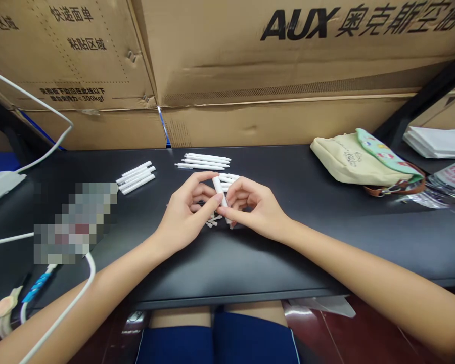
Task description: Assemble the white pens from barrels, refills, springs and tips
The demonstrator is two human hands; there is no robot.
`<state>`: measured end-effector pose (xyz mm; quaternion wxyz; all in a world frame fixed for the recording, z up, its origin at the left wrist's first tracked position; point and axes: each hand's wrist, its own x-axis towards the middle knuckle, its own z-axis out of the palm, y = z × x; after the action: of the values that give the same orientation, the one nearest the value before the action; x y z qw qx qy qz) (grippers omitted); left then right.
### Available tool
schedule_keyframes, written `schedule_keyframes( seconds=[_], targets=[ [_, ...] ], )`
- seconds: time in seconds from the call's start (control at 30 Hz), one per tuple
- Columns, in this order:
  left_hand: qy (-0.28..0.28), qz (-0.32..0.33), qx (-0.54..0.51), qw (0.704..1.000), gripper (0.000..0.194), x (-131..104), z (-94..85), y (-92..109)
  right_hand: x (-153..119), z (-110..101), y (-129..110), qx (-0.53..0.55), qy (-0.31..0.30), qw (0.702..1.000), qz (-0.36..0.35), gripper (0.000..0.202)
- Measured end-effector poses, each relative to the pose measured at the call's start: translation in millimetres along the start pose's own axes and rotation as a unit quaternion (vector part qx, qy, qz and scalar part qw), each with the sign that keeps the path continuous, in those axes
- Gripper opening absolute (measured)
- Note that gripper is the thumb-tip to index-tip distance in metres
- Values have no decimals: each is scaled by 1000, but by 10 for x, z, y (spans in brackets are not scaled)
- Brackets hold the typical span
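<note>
Nearest, below the hands, are blue shorts [250, 341] on the person's lap; above them runs the front edge of the black table [227, 275]; over it the left hand [185, 217] pinches a slim white tube [219, 187] between thumb and forefinger, the forefinger at its upper end; the right hand [256, 207] grips the same tube lower down, its thumb against the side, its other fingers curled and partly hidden; the tube stands tilted between the two hands; small pale pieces [212, 221] lie beneath them, partly covered; left of the left hand are a pixelated object [76, 217] and a white cable [92, 270]; just beyond the hands lie more white sticks [229, 178]; farther left, a group of white tubes [136, 177]; right of the right hand, a cream pouch [345, 159]; straight beyond the hands, a row of white pens [205, 161]; farthest, cardboard boxes [246, 65].
</note>
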<state>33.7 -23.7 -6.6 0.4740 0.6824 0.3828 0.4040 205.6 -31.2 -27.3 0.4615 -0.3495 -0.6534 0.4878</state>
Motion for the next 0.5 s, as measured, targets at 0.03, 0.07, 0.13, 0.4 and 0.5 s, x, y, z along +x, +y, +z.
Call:
schedule_keyframes(
  seconds=[0.03, 0.07, 0.13, 0.4, 0.5],
  targets=[
    [-3, 0, 6, 1000, 37, -4, 2, 7, -1, 1, 0, -1, -1, 1000, -3, 31],
    [-5, 0, 12, 1000, 37, -7, 4, 13, -2, 3, -2, -1, -2, 1000, -5, 31],
    [-7, 1, 20, 1000, 36, -12, 7, 21, -3, 6, -10, -4, 0, 1000, -5, 32],
    [-1, 7, -10, 1000, 36, -1, 17, 2, -4, 13, -47, -31, 4, 1000, 2, 37],
    [4, 8, -32, 999, 37, -1, 19, 0, -2, 12, -46, -33, 4, 999, 3, 37]
  ],
)
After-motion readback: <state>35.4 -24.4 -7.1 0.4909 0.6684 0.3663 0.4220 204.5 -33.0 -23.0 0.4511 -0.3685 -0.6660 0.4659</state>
